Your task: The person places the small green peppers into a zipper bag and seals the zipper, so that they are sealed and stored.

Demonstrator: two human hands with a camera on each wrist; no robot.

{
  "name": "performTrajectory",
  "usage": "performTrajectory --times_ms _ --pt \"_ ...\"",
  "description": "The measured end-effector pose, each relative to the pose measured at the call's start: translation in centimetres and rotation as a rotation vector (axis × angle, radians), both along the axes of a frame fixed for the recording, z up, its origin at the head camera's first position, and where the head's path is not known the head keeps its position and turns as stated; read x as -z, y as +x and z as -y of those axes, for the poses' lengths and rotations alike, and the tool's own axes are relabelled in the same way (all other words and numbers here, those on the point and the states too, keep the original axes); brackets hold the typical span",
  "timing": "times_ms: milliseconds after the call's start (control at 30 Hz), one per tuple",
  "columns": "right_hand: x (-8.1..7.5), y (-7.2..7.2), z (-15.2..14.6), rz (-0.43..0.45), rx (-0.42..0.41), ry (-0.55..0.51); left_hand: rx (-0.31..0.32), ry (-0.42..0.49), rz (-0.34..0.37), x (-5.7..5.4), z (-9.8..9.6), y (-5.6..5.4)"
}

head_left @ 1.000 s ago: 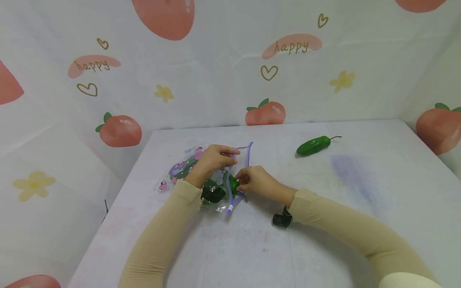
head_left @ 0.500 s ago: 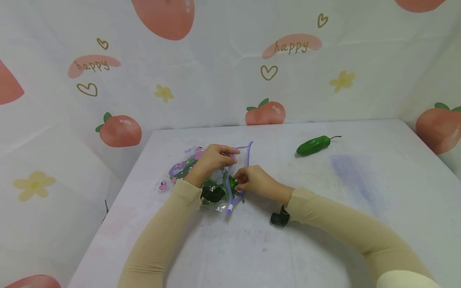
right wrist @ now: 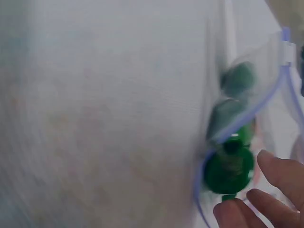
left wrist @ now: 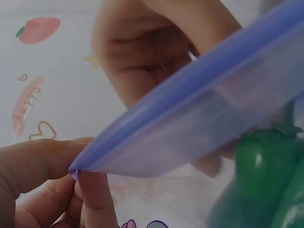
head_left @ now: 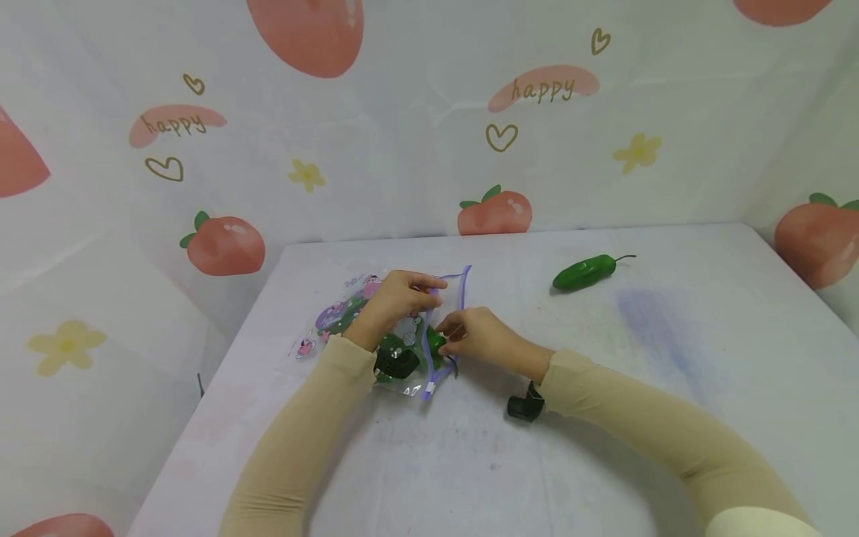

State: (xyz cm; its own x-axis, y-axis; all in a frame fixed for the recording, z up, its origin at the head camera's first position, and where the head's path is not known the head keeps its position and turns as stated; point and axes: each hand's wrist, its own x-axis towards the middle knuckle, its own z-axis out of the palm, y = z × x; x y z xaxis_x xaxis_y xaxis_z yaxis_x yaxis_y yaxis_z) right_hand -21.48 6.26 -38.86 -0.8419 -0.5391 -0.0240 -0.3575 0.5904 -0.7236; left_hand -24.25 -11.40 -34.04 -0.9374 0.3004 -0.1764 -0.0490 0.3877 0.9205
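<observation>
A clear zip bag (head_left: 335, 317) with pink cartoon prints and a purple zip edge lies on the table. My left hand (head_left: 399, 302) pinches that purple edge (left wrist: 142, 118) between thumb and finger. Several green peppers show inside the bag; in the right wrist view they line up beyond its mouth. At the mouth, stem end outward, sits a green pepper (head_left: 435, 343). My right hand (head_left: 483, 339) has its curled fingertips at this pepper's stem end; the exact contact is partly hidden and blurred in the right wrist view.
Another long green pepper (head_left: 585, 273) with a thin stem lies at the back right of the white table (head_left: 705, 298). Each wrist wears a small black camera (head_left: 526, 406). A fruit-print cloth (head_left: 403, 112) hangs behind the table.
My right hand shifts slightly left toward the bag and then back right, the pepper's stem moving with it. The left hand keeps its place on the bag's edge.
</observation>
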Motion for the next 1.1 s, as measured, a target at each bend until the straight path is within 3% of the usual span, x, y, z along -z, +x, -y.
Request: performTrajectory --times_ms 167,367,700,1100 --pt "-1.2 0.2 -0.9 0.033 0.033 -0.025 -0.006 -0.002 0.014 0.0 0.0 0.0" --pt "-2.3 -0.1 -2.5 -0.009 0.064 -0.065 -0.016 0.0 0.029 -0.1 -0.1 0.1" --pt "-4.3 -1.0 -6.2 -0.044 0.183 -0.146 -0.027 0.006 0.043 -0.1 -0.1 0.0" --pt "-6.1 -2.1 -11.3 -0.071 0.338 -0.144 -0.024 0.018 0.049 0.0 -0.2 0.0"
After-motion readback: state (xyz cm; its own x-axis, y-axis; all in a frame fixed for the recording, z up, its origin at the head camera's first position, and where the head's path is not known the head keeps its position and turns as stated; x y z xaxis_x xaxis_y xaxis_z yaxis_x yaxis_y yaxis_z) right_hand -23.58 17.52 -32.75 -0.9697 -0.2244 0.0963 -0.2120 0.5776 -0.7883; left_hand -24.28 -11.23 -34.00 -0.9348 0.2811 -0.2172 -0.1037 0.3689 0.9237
